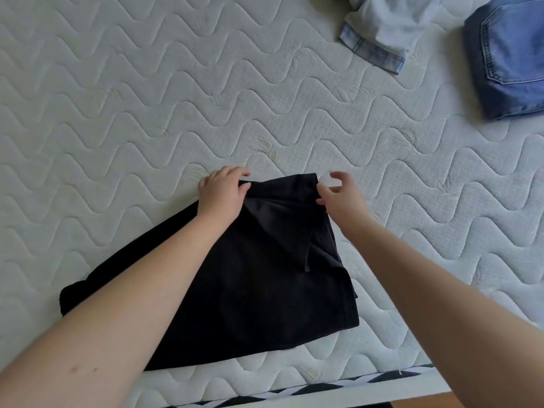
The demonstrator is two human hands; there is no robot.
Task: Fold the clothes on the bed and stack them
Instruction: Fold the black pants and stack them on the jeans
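Observation:
A black garment lies partly folded on the white quilted mattress, near its front edge. My left hand grips the garment's far left corner, fingers curled over the edge. My right hand pinches the far right corner, where a small white tag shows. A loose flap of black cloth lies folded over between the two hands. Both forearms reach across the garment and hide parts of it.
Folded blue jeans sit at the far right of the mattress. A crumpled pale denim garment lies at the top, right of centre. The mattress's front edge with a black-and-white trim runs along the bottom.

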